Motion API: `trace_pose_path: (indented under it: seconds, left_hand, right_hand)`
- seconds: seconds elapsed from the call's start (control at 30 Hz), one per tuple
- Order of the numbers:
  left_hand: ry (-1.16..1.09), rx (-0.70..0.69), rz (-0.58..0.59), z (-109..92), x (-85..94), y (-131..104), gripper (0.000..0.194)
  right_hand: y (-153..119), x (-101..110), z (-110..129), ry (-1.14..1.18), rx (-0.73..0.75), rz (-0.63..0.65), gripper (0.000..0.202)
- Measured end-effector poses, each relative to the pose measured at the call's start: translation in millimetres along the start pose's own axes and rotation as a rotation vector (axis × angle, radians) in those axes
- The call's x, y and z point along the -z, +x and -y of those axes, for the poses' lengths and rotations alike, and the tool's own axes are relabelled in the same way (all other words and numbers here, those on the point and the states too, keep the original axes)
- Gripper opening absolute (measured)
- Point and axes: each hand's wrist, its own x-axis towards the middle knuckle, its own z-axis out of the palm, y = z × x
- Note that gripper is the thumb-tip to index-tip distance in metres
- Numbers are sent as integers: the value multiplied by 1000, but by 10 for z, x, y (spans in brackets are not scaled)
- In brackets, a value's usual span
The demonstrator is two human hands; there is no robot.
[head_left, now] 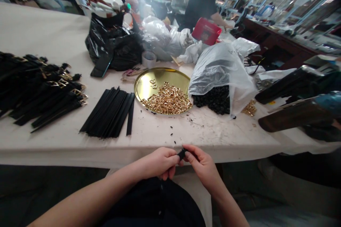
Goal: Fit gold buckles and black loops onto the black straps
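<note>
Both hands at the bench's front edge, low centre. Left hand [167,163] closed, thumb and fingers clamped on a small black piece [181,154]; right hand [201,163] pinching the same piece at its upper end, thumb against fingertips, other fingers loosely curled. Piece sits between the two hands, tilted: short, dark, strap-like, partly covered by fingers (detail too small to read).

Just past the hands, on the bench [226,136], loose black bits [171,134]. Left of these, a stack of black strips [105,115], one strip [130,115] angled along its right side. Far left, a heap of black straps [29,92] with gold-coloured hardware on the ends. Ahead, a round gold tray [142,79], heap of gold buckles [170,100] mostly at its near side. Right of the tray, a clear plastic bag [213,65] draped over black pieces [213,101], hiding part of them. Farther right, two long dark shapes, unclear what.

Behind the tray: tape roll [149,59], black plastic bag [114,40], red container [206,31]. Beyond, a person in a dark top [201,3].
</note>
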Motion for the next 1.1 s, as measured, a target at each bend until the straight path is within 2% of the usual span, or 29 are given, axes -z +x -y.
trace_pose_path:
  seconds: [0.1, 0.23, 0.33, 0.43, 0.6, 0.77, 0.87, 0.93, 1.03, 1.1]
  left_hand:
    - [-83, -10, -13, 5, -44, 2, 24]
    - [-321, 70, 124, 1, -28, -73, 18]
    - [-494, 150, 198, -8, 13, -129, 22]
    - [-656, 166, 247, 8, 11, -125, 25]
    - [-832, 218, 246, 44, -63, -59, 27]
    - [-858, 277, 218, 51, -102, -24, 28]
    - [-758, 241, 201, 58, -80, -28, 28]
    - [-531, 142, 154, 61, -52, -42, 28]
    - [-8, -92, -81, 60, -21, -71, 35]
    - [259, -203, -239, 60, -17, -88, 35]
  right_hand:
    - [-7, 38, 42, 131, -70, 1, 35]
    - [23, 153, 63, 344, -178, -109, 32]
    - [52, 209, 41, 477, -239, -120, 26]
    - [71, 209, 8, 538, -279, -121, 26]
    - [80, 189, -48, 540, -313, -121, 26]
    - [93, 181, -98, 553, -343, -95, 24]
    - [91, 166, -95, 567, -327, -113, 21]
    - [77, 152, -68, 570, -279, -116, 21]
    - [39, 125, -13, 535, -190, -68, 20]
    - [8, 105, 8, 515, -157, -59, 23]
